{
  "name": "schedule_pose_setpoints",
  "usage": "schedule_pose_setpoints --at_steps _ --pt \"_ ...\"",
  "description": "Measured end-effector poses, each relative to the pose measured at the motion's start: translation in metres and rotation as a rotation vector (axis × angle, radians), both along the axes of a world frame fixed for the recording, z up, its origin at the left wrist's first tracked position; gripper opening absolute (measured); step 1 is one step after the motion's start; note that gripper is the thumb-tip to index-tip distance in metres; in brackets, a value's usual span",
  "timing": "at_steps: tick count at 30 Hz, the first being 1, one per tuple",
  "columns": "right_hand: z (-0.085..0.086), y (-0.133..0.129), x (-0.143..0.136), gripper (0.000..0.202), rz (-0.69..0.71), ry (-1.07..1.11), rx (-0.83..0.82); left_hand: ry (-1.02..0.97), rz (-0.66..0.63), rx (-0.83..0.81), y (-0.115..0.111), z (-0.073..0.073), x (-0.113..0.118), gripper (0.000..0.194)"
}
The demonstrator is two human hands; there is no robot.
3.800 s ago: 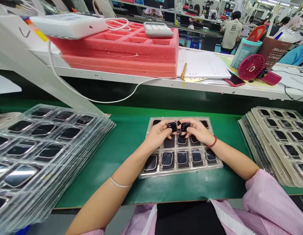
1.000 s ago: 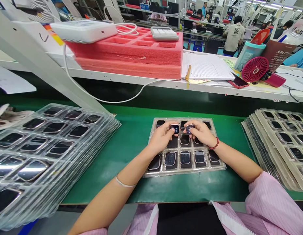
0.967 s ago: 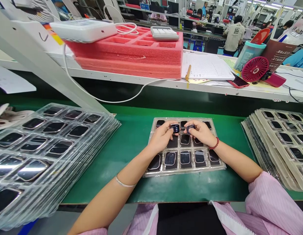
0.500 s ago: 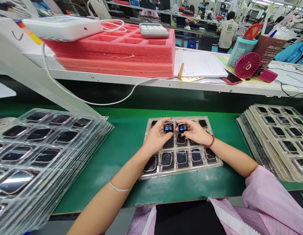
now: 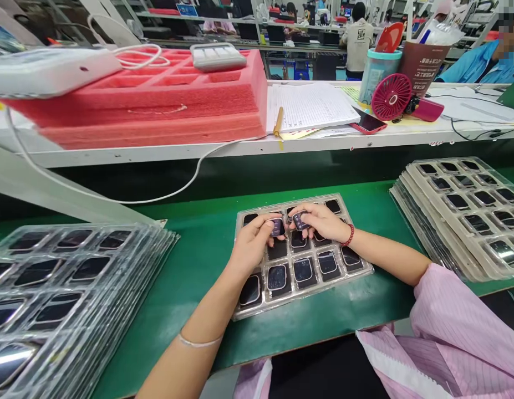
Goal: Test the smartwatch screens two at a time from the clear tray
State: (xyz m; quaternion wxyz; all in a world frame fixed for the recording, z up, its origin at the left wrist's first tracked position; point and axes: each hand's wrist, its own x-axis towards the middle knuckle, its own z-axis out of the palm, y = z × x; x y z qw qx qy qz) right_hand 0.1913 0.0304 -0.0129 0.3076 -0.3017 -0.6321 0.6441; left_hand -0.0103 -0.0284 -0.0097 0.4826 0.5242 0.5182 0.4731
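Note:
My left hand (image 5: 253, 237) pinches a small square smartwatch body (image 5: 276, 227) without a strap, thumb laid on its near side. In my right hand (image 5: 321, 220) is a second watch body (image 5: 300, 220), gripped by its edges and tilted. Both dark faces turned up show small faint marks that I cannot read. The two watches are held side by side, a little apart, above a clear plastic tray (image 5: 296, 295). Dark square watch bodies, such as one watch (image 5: 303, 270) in the front row, sit in its compartments; my hands hide part of the back rows.
Stacked trays of watches stand at the left (image 5: 127, 277) and right (image 5: 423, 221) on the green mat (image 5: 190, 310). Behind, a white shelf (image 5: 165, 154) carries red foam (image 5: 157, 122), papers (image 5: 310, 108), a phone (image 5: 369, 122) and a pink fan (image 5: 392, 97). A white cable (image 5: 190, 180) hangs below its edge.
The lit screens with blue patches no longer show; both watches have been tilted in my fingers and look darker. The camera view has shifted and turned slightly.

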Motion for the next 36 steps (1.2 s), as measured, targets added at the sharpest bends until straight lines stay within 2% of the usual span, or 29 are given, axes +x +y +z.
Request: schedule_pose_setpoints --at_steps 4,7,11,13,18,36 --pt "-0.0012 0.0005 0.0 0.026 -0.003 0.027 0.002 -0.026 0.008 -0.022 0.0 0.0002 0.0008 0.048" --pt "-0.0035 0.0001 -0.001 0.043 0.007 0.018 0.049 -0.004 -0.005 -0.05 -0.0011 0.0033 0.003 0.051" --pt "-0.003 -0.0015 -0.0012 0.049 0.023 0.02 0.103 0.013 -0.013 -0.048 -0.0029 0.0068 0.0046 0.049" --pt "-0.0006 -0.0023 -0.0008 0.047 0.027 0.027 0.119 0.018 -0.01 -0.029 -0.0035 0.0072 0.0045 0.05" --pt "0.0028 -0.0026 0.0 0.032 0.041 0.003 0.068 0.079 0.033 0.017 -0.004 0.0064 0.0035 0.035" --pt "0.0045 -0.0042 0.0 0.031 0.018 -0.044 0.049 0.099 0.043 0.019 -0.0039 0.0061 0.0039 0.032"
